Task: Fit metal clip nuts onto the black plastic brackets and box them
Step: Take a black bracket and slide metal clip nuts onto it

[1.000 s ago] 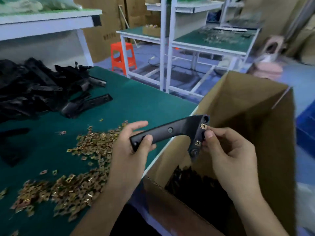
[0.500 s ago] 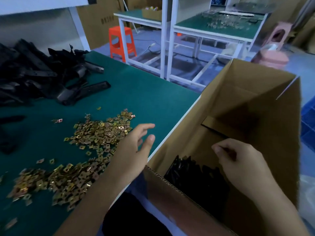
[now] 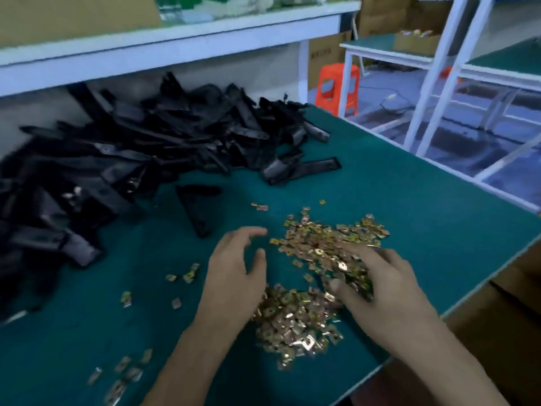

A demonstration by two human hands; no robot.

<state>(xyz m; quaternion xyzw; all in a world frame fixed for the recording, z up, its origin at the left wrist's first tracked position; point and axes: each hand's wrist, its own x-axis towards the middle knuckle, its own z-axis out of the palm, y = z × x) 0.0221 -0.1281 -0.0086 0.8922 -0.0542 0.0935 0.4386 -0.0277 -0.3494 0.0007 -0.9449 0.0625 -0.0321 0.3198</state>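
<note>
Fingers (image 3: 361, 254) of my right hand (image 3: 389, 291) curl down into the heap of gold-coloured square metal clip nuts (image 3: 295, 317), thumb underneath, closing on a small clutch of them. Left hand (image 3: 234, 276): fingers loosely spread and bent, holding nothing, hovering just beside the heap over the green mat-topped workbench (image 3: 424, 230)

Step, as I judge it: gathering nuts for the next bracket. Next move calls for a part to fit them on. One long black plastic bracket (image 3: 199, 209) lies alone beyond my left hand; the big pile of black brackets (image 3: 131, 159) sits farther back-left

Brown cardboard box (image 3: 515, 303) stands at the bench's right edge, contents hidden

Writing: dark print on a background carton (image 3: 325, 54), too blurred to read
</note>
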